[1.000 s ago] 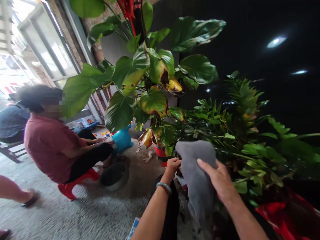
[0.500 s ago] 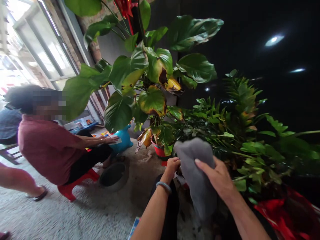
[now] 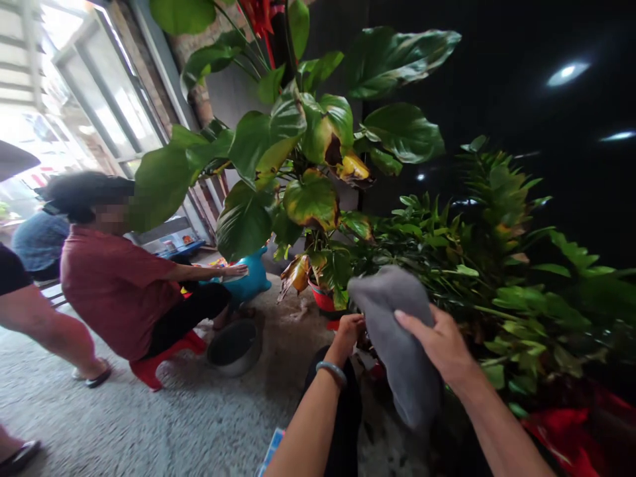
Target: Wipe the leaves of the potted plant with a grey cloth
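A dark, glossy wall (image 3: pixel 501 86) with light reflections fills the right side; the ground at its foot is too dark to make out. A concrete floor (image 3: pixel 199 430) spreads across the lower left. A large-leaved plant (image 3: pixel 313 195), cut off at the top, stands toward the floor's wall-side edge, its foliage blocking the view behind. Bushy plants (image 3: pixel 442 248) crowd to its right, hiding their own bases. Along the floor's left side, a person in a dark red shirt (image 3: pixel 114 285) sits on a red stool (image 3: pixel 146 372); another person's leg (image 3: pixel 50 331) is cut off by the left edge. In front of the sitter are a blue object (image 3: pixel 256 278), partly covered, and a dark basin (image 3: pixel 250 361).

A grey cloth (image 3: pixel 397 348) hangs above the floor's near edge, clamped in the wearer's right hand (image 3: pixel 440 341), thumb in front, most fingers hidden behind. The left hand (image 3: pixel 348 331) curls just beside the cloth, slightly apart from the right; I cannot tell what its fingertips hold. A bracelet (image 3: pixel 332 372) circles that wrist.
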Motion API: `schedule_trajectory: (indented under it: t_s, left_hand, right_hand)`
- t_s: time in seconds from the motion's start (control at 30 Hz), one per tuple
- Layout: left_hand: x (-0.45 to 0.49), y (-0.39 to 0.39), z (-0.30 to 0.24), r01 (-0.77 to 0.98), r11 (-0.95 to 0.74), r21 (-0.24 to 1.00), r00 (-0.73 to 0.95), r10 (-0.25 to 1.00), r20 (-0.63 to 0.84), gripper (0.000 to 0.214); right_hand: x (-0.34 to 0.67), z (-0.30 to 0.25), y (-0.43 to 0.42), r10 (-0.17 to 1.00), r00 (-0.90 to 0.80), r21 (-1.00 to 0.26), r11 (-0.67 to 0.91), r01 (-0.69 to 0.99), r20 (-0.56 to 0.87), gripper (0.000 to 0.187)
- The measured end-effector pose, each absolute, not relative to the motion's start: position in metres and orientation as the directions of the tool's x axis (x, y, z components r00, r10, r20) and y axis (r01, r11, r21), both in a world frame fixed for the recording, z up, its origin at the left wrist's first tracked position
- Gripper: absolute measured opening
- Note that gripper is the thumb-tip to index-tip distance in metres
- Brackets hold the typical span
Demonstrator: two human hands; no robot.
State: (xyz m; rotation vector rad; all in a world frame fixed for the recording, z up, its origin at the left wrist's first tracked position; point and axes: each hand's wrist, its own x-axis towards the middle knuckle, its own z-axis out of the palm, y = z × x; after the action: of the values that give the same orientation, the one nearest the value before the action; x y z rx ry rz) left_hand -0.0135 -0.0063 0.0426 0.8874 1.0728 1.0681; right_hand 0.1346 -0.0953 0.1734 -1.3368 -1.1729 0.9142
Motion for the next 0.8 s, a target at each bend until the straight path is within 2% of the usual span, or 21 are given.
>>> schedule_trajectory:
  t_s: [0.07,0.13,0.2,0.27,0.33,0.37,0.43,0.53,0.63,0.7,0.8]
  left_hand:
    - [-0.012,-0.007,0.045,-0.148,0.241,0.959,0.131,0.966,-0.223,0.033]
    - [-0.01,-0.007,0.049,-0.067,0.239,0.969,0.114,0.966,-0.23,0.036]
    - [-0.009,-0.007,0.052,-0.022,0.254,0.967,0.084,0.964,-0.251,0.035]
    - [-0.008,-0.008,0.053,-0.032,0.274,0.961,0.056,0.961,-0.272,0.032]
    - [-0.009,-0.009,0.052,-0.044,0.268,0.963,0.038,0.963,-0.266,0.03]
    - [-0.01,-0.009,0.052,-0.045,0.259,0.965,0.033,0.966,-0.257,0.031]
    - [-0.01,-0.009,0.051,-0.037,0.245,0.969,0.041,0.969,-0.243,0.031]
    - [-0.009,-0.009,0.052,-0.01,0.249,0.968,0.091,0.965,-0.247,0.033]
    - [-0.008,-0.008,0.052,-0.006,0.252,0.968,0.108,0.962,-0.25,0.035]
    - [-0.01,-0.007,0.051,-0.011,0.255,0.967,0.092,0.963,-0.253,0.033]
    - [-0.015,-0.005,0.048,-0.018,0.24,0.971,0.034,0.97,-0.239,0.03]
  right_hand:
    - [0.143,0.179,-0.082,0.89,0.41,-0.975,0.135,0.178,0.199,0.042]
    - [0.149,0.172,-0.071,0.846,0.486,-0.965,0.115,0.236,0.219,0.043]
    - [0.151,0.154,-0.071,0.913,0.383,-0.953,0.021,0.303,0.142,0.04]
    - [0.15,0.139,-0.081,0.986,0.166,-0.923,-0.038,0.384,0.028,0.037]
    - [0.148,0.136,-0.096,1.0,-0.003,-0.908,-0.019,0.418,-0.022,0.036]
    - [0.148,0.142,-0.103,0.999,-0.032,-0.914,0.0,0.406,-0.014,0.036]
    - [0.149,0.16,-0.108,0.999,0.03,-0.936,0.03,0.35,0.043,0.038]
    - [0.155,0.185,-0.097,0.945,0.285,-0.959,0.082,0.27,0.161,0.042]
    - [0.158,0.174,-0.081,0.882,0.445,-0.965,0.036,0.26,0.153,0.042]
    - [0.155,0.151,-0.083,0.928,0.37,-0.956,-0.07,0.285,0.042,0.036]
    - [0.145,0.13,-0.104,0.995,0.052,-0.931,-0.094,0.352,-0.081,0.029]
